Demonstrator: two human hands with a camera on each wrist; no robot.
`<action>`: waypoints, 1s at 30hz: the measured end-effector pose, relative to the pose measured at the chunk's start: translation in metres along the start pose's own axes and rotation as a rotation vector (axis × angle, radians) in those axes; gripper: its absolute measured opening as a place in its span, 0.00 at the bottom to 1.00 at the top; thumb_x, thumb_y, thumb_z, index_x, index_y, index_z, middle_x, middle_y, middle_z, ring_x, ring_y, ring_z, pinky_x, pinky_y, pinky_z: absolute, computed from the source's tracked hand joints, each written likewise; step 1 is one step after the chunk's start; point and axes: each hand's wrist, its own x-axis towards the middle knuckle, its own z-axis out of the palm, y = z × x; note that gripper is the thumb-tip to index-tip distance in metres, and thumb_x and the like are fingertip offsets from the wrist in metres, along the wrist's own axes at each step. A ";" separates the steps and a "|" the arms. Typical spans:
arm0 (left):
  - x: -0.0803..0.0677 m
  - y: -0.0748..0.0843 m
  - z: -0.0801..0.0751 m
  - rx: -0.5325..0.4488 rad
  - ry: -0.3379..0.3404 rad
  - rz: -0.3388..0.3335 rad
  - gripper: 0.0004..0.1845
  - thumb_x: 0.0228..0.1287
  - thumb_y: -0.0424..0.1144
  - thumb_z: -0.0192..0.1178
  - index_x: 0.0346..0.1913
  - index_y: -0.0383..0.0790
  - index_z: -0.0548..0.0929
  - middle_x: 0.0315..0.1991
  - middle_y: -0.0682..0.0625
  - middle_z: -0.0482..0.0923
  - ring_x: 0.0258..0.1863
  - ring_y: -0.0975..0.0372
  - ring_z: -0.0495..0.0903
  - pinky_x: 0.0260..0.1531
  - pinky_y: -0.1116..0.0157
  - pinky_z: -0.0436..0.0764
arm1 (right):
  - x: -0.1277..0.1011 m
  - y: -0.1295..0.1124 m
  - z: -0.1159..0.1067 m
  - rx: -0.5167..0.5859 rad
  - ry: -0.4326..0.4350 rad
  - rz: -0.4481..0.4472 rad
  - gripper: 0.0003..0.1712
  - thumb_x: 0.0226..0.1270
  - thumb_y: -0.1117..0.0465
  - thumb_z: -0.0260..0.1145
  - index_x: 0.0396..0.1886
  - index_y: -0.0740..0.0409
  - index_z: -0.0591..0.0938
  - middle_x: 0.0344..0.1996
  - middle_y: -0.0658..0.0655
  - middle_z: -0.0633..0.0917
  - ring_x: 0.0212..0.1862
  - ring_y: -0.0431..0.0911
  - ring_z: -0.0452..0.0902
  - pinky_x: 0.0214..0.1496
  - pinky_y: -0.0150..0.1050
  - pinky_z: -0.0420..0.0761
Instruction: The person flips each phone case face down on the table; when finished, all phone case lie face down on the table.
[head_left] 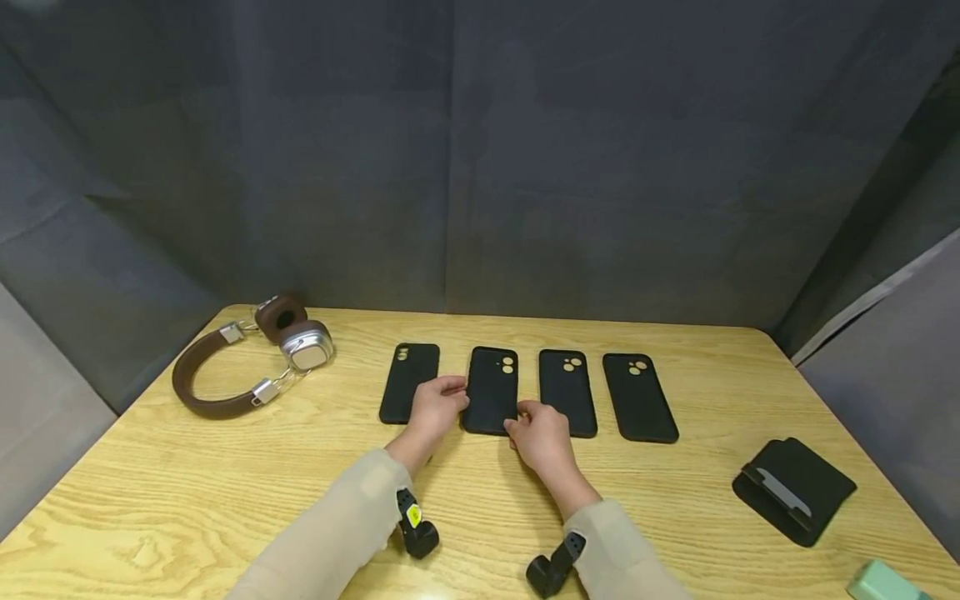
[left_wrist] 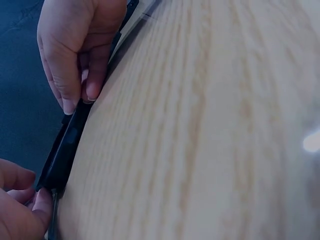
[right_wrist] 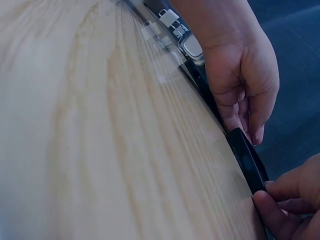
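Four black phone cases lie in a row on the wooden table [head_left: 225, 483]. My left hand [head_left: 452, 392] pinches the left edge of the second case [head_left: 491, 387], while my right hand [head_left: 522, 421] pinches its near right corner. In the left wrist view the case [left_wrist: 65, 150] shows edge-on, with the left hand [left_wrist: 20, 205] at one end and the right hand [left_wrist: 75, 55] gripping its rim. The right wrist view shows the same case [right_wrist: 245, 155] between the right hand [right_wrist: 290, 205] and the left hand [right_wrist: 240, 80].
The other cases [head_left: 408, 382] [head_left: 567, 392] [head_left: 639, 397] flank the held one. Brown and silver headphones [head_left: 247, 354] lie at the far left. A black folded pouch [head_left: 793, 490] sits at the right, and a pale green object [head_left: 885, 583] at the near right corner. Dark curtains enclose the table.
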 end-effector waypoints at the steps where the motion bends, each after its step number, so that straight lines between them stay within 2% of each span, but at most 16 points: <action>1: 0.000 0.000 0.000 -0.004 0.003 -0.003 0.18 0.63 0.23 0.52 0.56 0.27 0.74 0.53 0.36 0.74 0.55 0.48 0.73 0.51 0.59 0.76 | 0.000 0.000 0.000 0.000 0.001 -0.003 0.21 0.62 0.62 0.63 0.54 0.67 0.77 0.16 0.51 0.80 0.19 0.38 0.75 0.43 0.45 0.77; 11: 0.000 0.002 -0.003 0.007 0.025 -0.009 0.17 0.63 0.25 0.53 0.54 0.29 0.77 0.51 0.37 0.76 0.53 0.50 0.75 0.50 0.59 0.76 | 0.001 0.003 0.002 0.037 -0.012 -0.008 0.21 0.63 0.62 0.63 0.54 0.66 0.77 0.18 0.51 0.79 0.20 0.38 0.75 0.36 0.40 0.76; 15: 0.000 0.001 -0.006 -0.003 0.028 0.000 0.16 0.62 0.24 0.54 0.53 0.28 0.78 0.51 0.37 0.76 0.52 0.51 0.76 0.50 0.61 0.77 | 0.001 0.004 0.005 0.043 -0.023 -0.019 0.21 0.63 0.62 0.63 0.54 0.66 0.77 0.17 0.51 0.79 0.20 0.39 0.75 0.38 0.41 0.76; 17: 0.001 0.002 -0.008 -0.012 0.027 0.002 0.16 0.62 0.24 0.54 0.53 0.29 0.78 0.51 0.37 0.77 0.52 0.51 0.76 0.49 0.62 0.77 | 0.001 0.004 0.006 0.036 -0.024 -0.033 0.20 0.63 0.62 0.63 0.54 0.66 0.78 0.17 0.51 0.79 0.20 0.39 0.74 0.39 0.42 0.75; 24: 0.001 0.007 -0.015 -0.037 0.041 -0.003 0.14 0.63 0.27 0.55 0.51 0.32 0.80 0.51 0.39 0.77 0.50 0.53 0.76 0.50 0.60 0.77 | 0.002 0.002 0.012 -0.033 0.015 -0.083 0.18 0.62 0.61 0.64 0.50 0.64 0.81 0.25 0.52 0.79 0.31 0.45 0.72 0.39 0.42 0.75; 30: -0.002 0.010 -0.021 -0.065 0.051 0.019 0.15 0.62 0.26 0.56 0.51 0.31 0.79 0.50 0.38 0.77 0.48 0.55 0.77 0.49 0.59 0.77 | 0.003 -0.001 0.018 -0.045 0.017 -0.095 0.16 0.62 0.61 0.64 0.48 0.63 0.82 0.25 0.52 0.80 0.32 0.45 0.73 0.38 0.42 0.75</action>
